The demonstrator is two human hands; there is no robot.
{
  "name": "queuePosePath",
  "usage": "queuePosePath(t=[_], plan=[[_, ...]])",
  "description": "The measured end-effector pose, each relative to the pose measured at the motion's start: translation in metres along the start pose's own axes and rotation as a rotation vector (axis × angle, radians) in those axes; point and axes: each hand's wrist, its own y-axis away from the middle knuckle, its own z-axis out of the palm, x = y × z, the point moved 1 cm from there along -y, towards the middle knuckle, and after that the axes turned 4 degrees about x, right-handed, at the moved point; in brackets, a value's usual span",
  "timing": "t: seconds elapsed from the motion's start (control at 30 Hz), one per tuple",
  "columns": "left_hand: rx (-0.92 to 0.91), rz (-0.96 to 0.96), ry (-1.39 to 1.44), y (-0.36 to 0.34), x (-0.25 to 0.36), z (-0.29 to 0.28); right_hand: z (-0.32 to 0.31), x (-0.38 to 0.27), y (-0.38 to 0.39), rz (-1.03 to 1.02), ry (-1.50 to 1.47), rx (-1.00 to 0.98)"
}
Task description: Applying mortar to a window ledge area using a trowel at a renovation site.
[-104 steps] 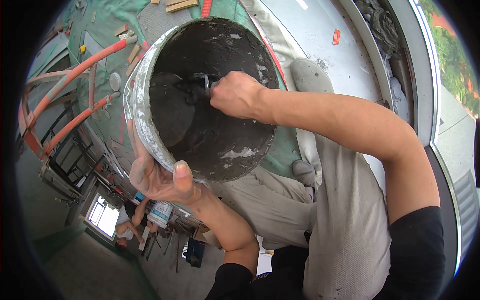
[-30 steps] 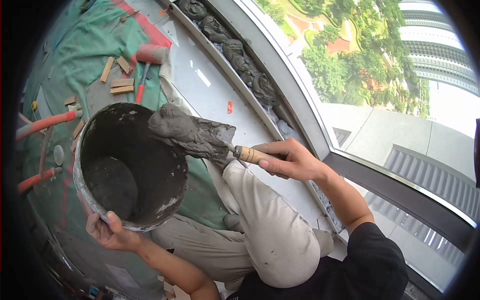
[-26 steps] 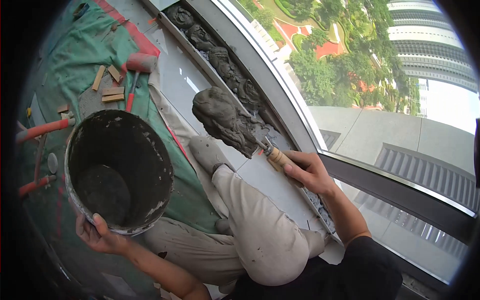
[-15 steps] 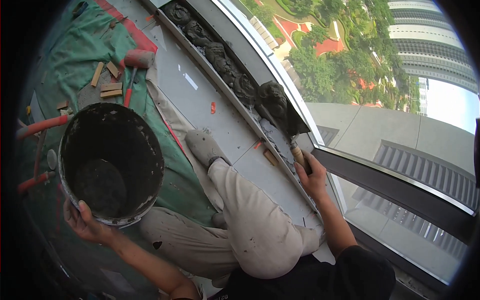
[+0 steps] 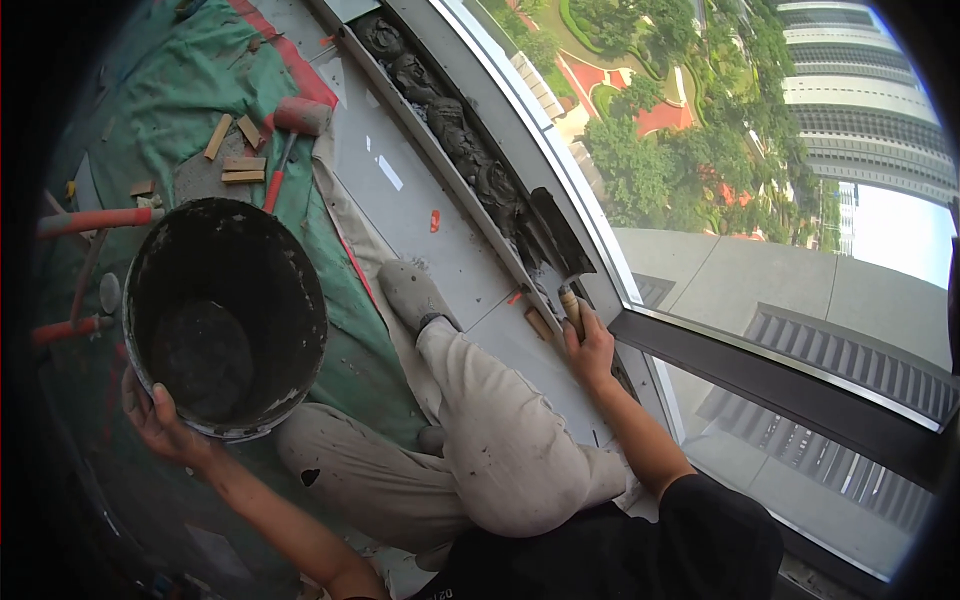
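Observation:
My right hand [image 5: 588, 343] is closed round the light wooden handle of a trowel [image 5: 571, 307]. Its dark blade [image 5: 562, 240] reaches forward, tilted, into a long trough beside the window. Lumps of wet grey mortar [image 5: 452, 130] lie in a row along the trough, up to the blade; where the blade meets the mortar is hard to make out. On the left, my left hand [image 5: 165, 425] grips the near rim of a large black bucket [image 5: 318, 330]. The bucket tips toward me, and its inside is coated with mortar residue.
A mallet [image 5: 303, 116] with a red handle and several small wood blocks [image 5: 243, 170] lie on a green sheet [image 5: 165, 85]. Red-ended tool handles [image 5: 95, 222] stick out left of the bucket. My bent legs [image 5: 520, 450] are between the bucket and the trough. Window glass borders the right.
The trowel has tilted and drawn slightly left and back; the big mortar lump that was on its blade no longer shows there. My left hand keeps hold of the bucket.

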Motion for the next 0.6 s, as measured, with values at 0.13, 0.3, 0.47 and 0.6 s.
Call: queuePosePath(t=[0.13,0.3,0.47,0.6], plan=[[-0.004,-0.04,0.125,0.003,-0.013,-0.008,0.015,0.006,-0.006,0.037,0.105,-0.15],[-0.064,-0.053,0.193,-0.013,-0.018,-0.017,-0.016,0.004,0.01,0.046,-0.03,-0.084],[-0.103,-0.086,0.212,-0.046,-0.012,0.001,-0.104,-0.017,0.014,0.074,-0.215,-0.079],[-0.19,-0.112,0.26,-0.061,-0.013,0.025,-0.151,-0.058,0.0,0.072,-0.286,-0.145]])
